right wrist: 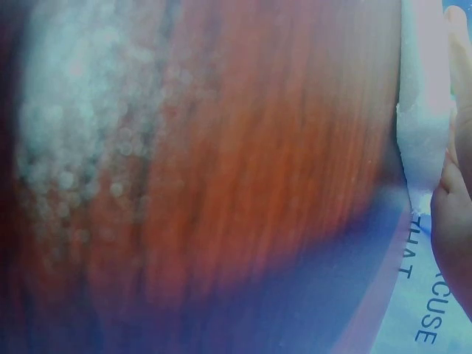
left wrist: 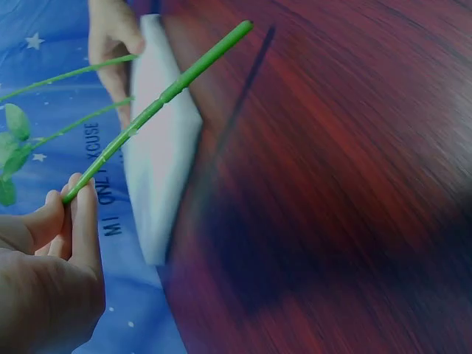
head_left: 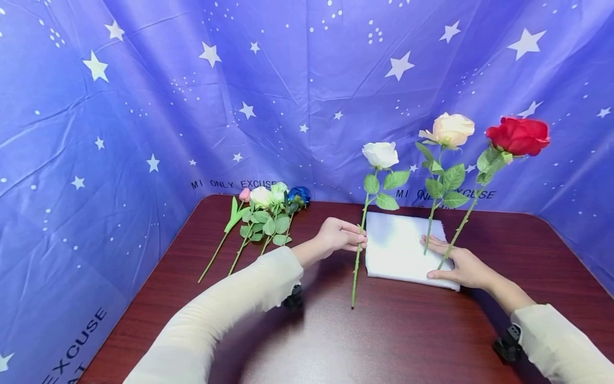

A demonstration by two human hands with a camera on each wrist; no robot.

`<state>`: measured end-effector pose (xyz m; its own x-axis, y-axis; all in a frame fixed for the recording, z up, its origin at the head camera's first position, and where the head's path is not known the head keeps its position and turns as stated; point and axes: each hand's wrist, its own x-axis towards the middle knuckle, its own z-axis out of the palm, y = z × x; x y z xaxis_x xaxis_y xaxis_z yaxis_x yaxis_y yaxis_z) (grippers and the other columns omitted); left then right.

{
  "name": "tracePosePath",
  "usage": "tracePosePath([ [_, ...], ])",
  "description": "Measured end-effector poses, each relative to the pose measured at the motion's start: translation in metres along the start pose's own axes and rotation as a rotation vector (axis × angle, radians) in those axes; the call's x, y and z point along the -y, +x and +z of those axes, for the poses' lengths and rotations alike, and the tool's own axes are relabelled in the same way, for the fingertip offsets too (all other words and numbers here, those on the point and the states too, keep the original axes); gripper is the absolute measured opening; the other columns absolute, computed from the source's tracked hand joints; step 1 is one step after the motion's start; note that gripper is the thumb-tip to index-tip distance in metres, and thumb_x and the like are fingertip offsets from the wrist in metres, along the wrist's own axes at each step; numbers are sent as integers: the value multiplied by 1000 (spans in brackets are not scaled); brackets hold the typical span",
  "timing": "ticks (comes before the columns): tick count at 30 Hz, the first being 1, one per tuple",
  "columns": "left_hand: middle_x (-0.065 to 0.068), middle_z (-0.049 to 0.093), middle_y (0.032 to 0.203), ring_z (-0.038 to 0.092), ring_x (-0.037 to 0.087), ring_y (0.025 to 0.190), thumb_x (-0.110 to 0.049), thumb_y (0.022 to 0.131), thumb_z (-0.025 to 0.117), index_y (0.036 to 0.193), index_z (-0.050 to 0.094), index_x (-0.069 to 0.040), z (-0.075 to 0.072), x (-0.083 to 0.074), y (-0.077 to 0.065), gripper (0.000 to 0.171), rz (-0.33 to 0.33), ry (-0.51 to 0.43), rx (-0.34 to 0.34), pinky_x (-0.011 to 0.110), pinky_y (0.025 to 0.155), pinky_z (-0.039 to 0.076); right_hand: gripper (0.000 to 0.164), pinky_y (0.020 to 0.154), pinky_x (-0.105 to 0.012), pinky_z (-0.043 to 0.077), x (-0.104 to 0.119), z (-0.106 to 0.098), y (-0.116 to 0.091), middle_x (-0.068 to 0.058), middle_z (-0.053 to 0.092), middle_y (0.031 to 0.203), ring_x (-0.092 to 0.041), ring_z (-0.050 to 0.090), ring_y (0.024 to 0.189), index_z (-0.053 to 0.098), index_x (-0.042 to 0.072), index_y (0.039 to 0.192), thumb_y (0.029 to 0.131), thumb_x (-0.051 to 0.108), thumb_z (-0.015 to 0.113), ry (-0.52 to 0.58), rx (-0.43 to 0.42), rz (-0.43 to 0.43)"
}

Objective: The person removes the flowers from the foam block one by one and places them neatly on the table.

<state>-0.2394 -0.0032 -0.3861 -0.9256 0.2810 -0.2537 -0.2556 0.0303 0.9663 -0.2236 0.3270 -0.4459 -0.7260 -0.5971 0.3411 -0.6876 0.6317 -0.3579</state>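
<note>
My left hand [head_left: 336, 236] pinches a white rose [head_left: 380, 155] by its green stem between thumb and fingers. The rose is upright at the left edge of a white foam block [head_left: 395, 253]. In the left wrist view the bare lower end of the stem [left wrist: 173, 90] sticks out past the fingertips, over the table. My right hand [head_left: 462, 266] rests on the block's right part, fingers and thumb spread. Two roses stand in the foam by that hand: a peach rose [head_left: 452, 131] and a red rose [head_left: 520, 136] that leans right.
On the table's left lie several more flowers: a pink tulip [head_left: 235, 213], a cream rose [head_left: 260, 197], a pale green rose [head_left: 279, 192] and a blue rose [head_left: 299, 195]. A blue star-patterned cloth [head_left: 307, 96] hangs behind the dark wooden table [head_left: 384, 336].
</note>
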Motion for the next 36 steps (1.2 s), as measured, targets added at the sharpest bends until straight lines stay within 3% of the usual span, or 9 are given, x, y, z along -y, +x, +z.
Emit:
tracePosePath([
  [4, 33, 67, 106, 68, 12, 64, 10, 84, 65, 107, 66, 15, -13, 6, -6, 23, -12, 52, 43, 33, 73, 63, 77, 104, 10, 9, 1, -1, -1, -33, 52, 134, 25, 11, 132, 53, -2, 134, 70, 29, 83, -2, 7, 15],
  [14, 30, 69, 105, 68, 11, 67, 9, 87, 62, 112, 63, 16, -47, 26, -17, 26, -77, 108, 101, 30, 74, 63, 78, 103, 11, 10, 2, 1, -3, -33, 51, 134, 26, 11, 131, 52, 1, 136, 71, 30, 83, -2, 9, 29],
  [24, 27, 71, 103, 68, 12, 68, 11, 88, 59, 112, 62, 17, -73, 35, -31, 25, -151, 120, 81, 29, 72, 63, 77, 105, 10, 11, 2, 0, 0, -31, 54, 133, 24, 14, 133, 53, 0, 135, 71, 29, 84, 11, -4, 2],
  [30, 16, 74, 89, 68, 11, 67, 10, 89, 58, 114, 60, 19, -91, 38, -39, 27, -182, 122, 77, 27, 71, 63, 76, 104, 10, 10, 2, 0, 1, -31, 53, 134, 24, 13, 132, 54, 0, 134, 71, 30, 83, 8, -4, 9],
  [36, 9, 73, 87, 68, 10, 71, 10, 91, 55, 118, 57, 19, -106, 41, -46, 29, -205, 124, 89, 27, 76, 63, 77, 104, 10, 10, 0, 1, -1, -31, 53, 134, 25, 13, 131, 53, -2, 134, 71, 30, 83, 13, -1, 26],
])
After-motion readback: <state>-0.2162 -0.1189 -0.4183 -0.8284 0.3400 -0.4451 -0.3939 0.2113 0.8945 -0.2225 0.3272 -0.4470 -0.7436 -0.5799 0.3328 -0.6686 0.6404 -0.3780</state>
